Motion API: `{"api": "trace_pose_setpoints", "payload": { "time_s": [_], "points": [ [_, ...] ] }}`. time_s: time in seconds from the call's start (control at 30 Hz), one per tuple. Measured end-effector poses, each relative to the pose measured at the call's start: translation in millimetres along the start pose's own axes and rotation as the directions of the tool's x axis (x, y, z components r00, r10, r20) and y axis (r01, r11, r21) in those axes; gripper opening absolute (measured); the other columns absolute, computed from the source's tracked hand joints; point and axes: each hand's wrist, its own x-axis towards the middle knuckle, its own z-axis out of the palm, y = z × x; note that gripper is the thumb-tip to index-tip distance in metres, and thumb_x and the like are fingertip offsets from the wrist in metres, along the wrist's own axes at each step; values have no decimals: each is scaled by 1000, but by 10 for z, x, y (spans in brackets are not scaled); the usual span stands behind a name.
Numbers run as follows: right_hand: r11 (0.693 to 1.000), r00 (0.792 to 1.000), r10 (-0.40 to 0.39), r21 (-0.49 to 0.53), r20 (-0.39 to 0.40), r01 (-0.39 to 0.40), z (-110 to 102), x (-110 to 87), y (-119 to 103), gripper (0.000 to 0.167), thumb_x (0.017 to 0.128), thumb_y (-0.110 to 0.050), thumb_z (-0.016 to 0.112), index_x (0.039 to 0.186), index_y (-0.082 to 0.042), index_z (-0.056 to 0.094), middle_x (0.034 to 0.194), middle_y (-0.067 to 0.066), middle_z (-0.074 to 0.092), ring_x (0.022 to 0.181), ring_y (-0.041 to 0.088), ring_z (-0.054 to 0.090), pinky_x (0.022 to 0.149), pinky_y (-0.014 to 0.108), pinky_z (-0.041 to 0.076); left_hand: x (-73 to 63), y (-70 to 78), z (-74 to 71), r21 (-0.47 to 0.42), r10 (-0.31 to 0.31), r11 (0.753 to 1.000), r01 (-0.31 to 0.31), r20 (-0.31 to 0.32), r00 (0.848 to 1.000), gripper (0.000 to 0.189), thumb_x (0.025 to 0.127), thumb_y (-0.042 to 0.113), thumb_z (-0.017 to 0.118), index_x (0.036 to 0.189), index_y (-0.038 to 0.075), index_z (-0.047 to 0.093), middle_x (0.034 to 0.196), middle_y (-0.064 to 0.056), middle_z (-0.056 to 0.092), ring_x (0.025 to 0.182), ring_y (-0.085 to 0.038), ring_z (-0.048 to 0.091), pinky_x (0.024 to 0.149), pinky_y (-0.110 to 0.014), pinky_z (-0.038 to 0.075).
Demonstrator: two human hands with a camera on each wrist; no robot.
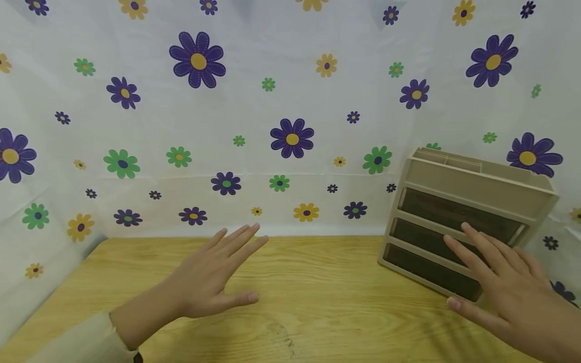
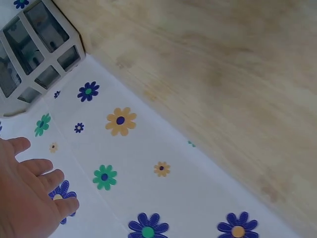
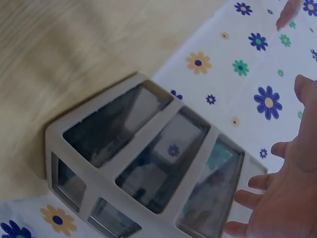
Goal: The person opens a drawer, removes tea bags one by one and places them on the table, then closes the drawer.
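Observation:
My left hand (image 1: 206, 277) hovers over the wooden table (image 1: 290, 322) with its fingers stretched forward and its thumb spread apart; it holds nothing. On the right, my right hand (image 1: 515, 287) reaches in with straight, spread fingers and also holds nothing. Behind it stands a beige drawer organizer (image 1: 467, 212) with dark see-through drawer fronts stacked in three rows and an open compartmented top. The right hand covers part of its lower right side in the head view. In the right wrist view the organizer (image 3: 111, 176) lies beside the fingers; whether they touch it I cannot tell.
A white cloth (image 1: 254, 111) printed with purple, green and yellow flowers hangs behind the table and along its left side. The table's back edge meets this cloth. The organizer stands at the back right, set at an angle.

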Motion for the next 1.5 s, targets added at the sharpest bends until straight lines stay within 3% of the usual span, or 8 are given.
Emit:
{"api": "trace_pose_setpoints", "payload": {
  "time_s": [0.27, 0.43, 0.67, 0.8, 0.93, 1.07, 1.2, 1.5],
  "points": [
    [999, 964, -49, -20, -260, 45, -338, 132, 112, 97, 87, -61, 66, 161, -20, 18, 168, 9, 9, 143, 44, 23, 102, 71, 18, 598, 164, -95, -9, 61, 998, -60, 24, 998, 88, 93, 76, 36, 161, 28, 11, 168, -1, 12, 154, -24, 18, 123, -56, 10],
    [999, 947, -26, -46, -321, 12, -493, 269, 170, 91, 90, -68, 55, 158, -16, 24, 167, 13, 15, 144, 43, 24, 103, 69, 20, 979, 338, -135, 3, 86, 996, -87, 45, 995, 97, 85, 88, 13, 161, 28, 12, 168, -1, 10, 155, -22, 14, 123, -56, 12],
    [997, 931, 26, -57, -363, -51, -591, 611, 274, 71, 96, -51, 57, 148, -6, 38, 158, 25, 27, 138, 49, 27, 103, 73, 20, 1519, 484, -103, 12, 92, 996, -93, 72, 993, 90, 92, 76, 38, 161, 26, 13, 168, -3, 14, 154, -23, 18, 122, -55, 15],
    [998, 892, -22, -63, -452, -7, -568, 937, 311, 57, 88, -29, 71, 135, -2, 54, 140, 28, 49, 127, 49, 43, 97, 70, 33, 1872, 521, -79, -25, 63, 998, -61, 87, 994, 88, 93, 72, 43, 161, 24, 15, 168, -4, 15, 154, -23, 19, 124, -53, 13],
    [989, 845, -106, -142, -524, 37, -570, 1290, 362, 44, 86, -31, 71, 114, 3, 66, 110, 27, 65, 102, 46, 60, 83, 62, 50, 2272, 528, -90, 12, 37, 999, -39, 84, 996, 86, 97, 69, 36, 162, 19, 10, 168, -5, 15, 154, -23, 19, 124, -48, 15],
    [979, 866, -112, -204, -488, 11, -562, 1496, 392, 43, 92, -40, 62, 91, 3, 61, 72, 18, 60, 59, 31, 55, 48, 44, 48, 2597, 601, -123, 69, 2, 998, -4, 24, 1000, 84, 100, 66, 32, 161, 14, 8, 167, -6, 17, 153, -22, 22, 124, -44, 20],
    [969, 887, -132, -245, -443, 22, -375, 1477, 401, 40, 98, -40, 53, 81, -3, 49, 54, 5, 40, 41, 16, 32, 35, 30, 26, 2773, 771, -93, 59, -17, 998, 17, 4, 1000, 74, 103, 60, 32, 161, 16, 15, 167, -5, 17, 153, -23, 20, 123, -45, 22],
    [952, 797, -106, -293, -595, -92, -63, 1480, 351, 55, 100, -51, 35, 71, -4, 41, 42, 3, 31, 33, 15, 26, 34, 30, 18, 2937, 924, 59, 96, -9, 995, -1, 106, 994, 57, 108, 45, 29, 159, 20, 22, 163, 0, 28, 153, -18, 20, 124, -45, 18]
  ]
}}
